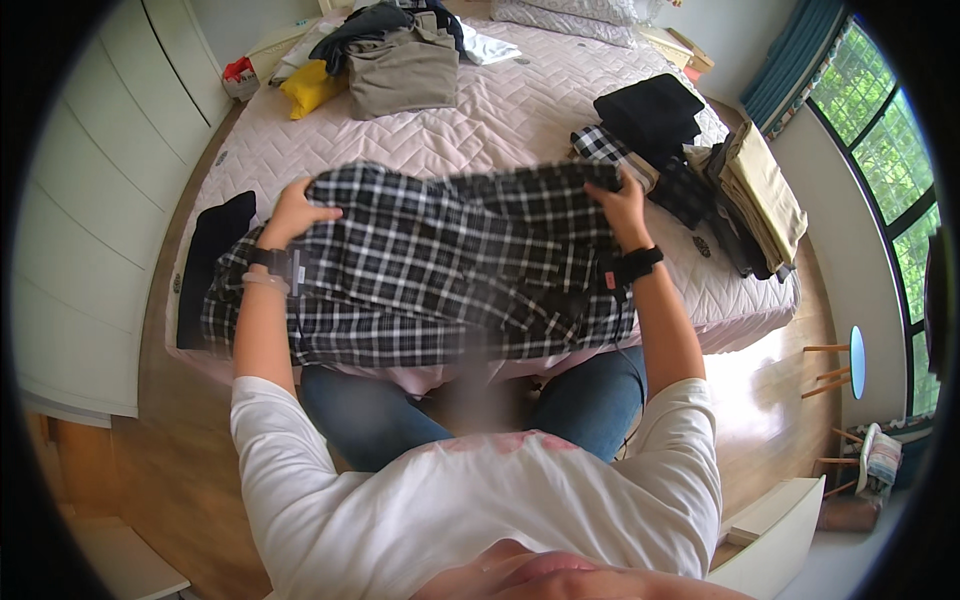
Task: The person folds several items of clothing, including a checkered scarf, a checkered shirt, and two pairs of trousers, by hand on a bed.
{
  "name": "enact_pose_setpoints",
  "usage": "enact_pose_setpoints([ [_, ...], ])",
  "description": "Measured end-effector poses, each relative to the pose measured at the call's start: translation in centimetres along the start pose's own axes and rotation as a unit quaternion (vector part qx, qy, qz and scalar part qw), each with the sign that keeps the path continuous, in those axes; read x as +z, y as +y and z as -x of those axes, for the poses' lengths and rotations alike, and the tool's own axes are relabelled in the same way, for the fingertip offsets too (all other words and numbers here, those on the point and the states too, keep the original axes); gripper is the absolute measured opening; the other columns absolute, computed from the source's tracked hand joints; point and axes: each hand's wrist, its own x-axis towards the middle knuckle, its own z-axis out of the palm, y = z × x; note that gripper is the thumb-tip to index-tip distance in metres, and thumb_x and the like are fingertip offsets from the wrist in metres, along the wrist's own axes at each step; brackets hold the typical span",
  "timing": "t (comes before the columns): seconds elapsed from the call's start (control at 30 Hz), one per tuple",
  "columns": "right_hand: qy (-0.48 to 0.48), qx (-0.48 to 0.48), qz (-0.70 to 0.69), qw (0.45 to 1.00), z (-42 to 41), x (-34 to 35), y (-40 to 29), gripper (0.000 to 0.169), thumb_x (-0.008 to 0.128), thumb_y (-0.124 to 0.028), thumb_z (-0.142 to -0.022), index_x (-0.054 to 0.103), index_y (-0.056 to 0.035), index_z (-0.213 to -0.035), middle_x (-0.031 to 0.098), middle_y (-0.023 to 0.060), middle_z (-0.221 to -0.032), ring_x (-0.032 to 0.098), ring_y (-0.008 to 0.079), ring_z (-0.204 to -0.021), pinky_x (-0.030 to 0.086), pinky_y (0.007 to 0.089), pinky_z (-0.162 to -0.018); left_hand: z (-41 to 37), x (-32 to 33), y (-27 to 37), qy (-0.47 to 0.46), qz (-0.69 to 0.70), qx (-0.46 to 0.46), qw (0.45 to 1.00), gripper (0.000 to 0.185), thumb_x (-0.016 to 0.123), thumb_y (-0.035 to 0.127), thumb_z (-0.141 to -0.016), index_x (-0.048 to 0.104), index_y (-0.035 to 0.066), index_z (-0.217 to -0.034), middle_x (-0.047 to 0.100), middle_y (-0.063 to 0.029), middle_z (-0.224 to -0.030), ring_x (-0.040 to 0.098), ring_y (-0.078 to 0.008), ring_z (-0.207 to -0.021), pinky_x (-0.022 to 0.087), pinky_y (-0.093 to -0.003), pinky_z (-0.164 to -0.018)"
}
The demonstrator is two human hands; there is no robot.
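Note:
A black-and-white plaid garment is spread across the near edge of the bed, its far part raised between my hands. My left hand grips its upper left corner, with the thumb on top of the cloth. At the upper right corner, my right hand pinches the same cloth. Both wrists carry dark straps with small devices. A dark folded garment lies beside the plaid cloth on the left. Part of the plaid cloth rests on the bed, and its underside is hidden.
The quilted bed holds a pile of clothes and a yellow item at the far left. Stacks of folded clothes and a black folded garment lie on the right. White wardrobe doors stand at the left.

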Motion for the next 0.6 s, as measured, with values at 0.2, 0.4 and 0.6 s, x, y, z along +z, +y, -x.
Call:
enact_pose_setpoints([
  [0.2,0.035,0.04,0.424,0.904,-1.9,1.9,-0.4,0.063,0.075,-0.029,-0.069,0.043,-0.0013,-0.115,0.054,0.0224,-0.112,0.052,0.039,-0.105,0.044,0.0449,-0.085,-2.0,2.4,-1.2,0.132,-0.257,0.088,0.953,0.07,0.078,0.019,-0.065,0.046,0.002,-0.124,0.052,-0.0164,-0.121,0.05,-0.0338,-0.11,0.041,-0.0374,-0.094],
  [0.4,-0.122,-0.181,0.419,0.881,4.5,5.6,-5.2,0.065,0.069,-0.029,-0.075,0.041,-0.0099,-0.13,0.034,0.0196,-0.137,0.034,0.0378,-0.125,0.034,0.0446,-0.1,-1.5,8.0,3.6,-0.167,-0.262,-0.057,0.949,0.084,0.054,0.056,-0.081,0.019,0.01,-0.143,0.007,-0.0186,-0.149,0.004,-0.0358,-0.137,0.011,-0.0545,-0.108],
  [0.6,-0.198,-0.215,0.468,0.834,12.2,11.4,-3.6,0.059,0.051,-0.044,-0.086,0.038,-0.0147,-0.135,0.028,0.0128,-0.144,0.022,0.0311,-0.134,0.017,0.0538,-0.106,-0.2,13.5,4.2,-0.185,-0.274,0.027,0.943,0.077,0.042,0.06,-0.085,0.016,0.018,-0.144,0.004,-0.0121,-0.151,-0.001,-0.0298,-0.139,0.003,-0.0505,-0.109],
])
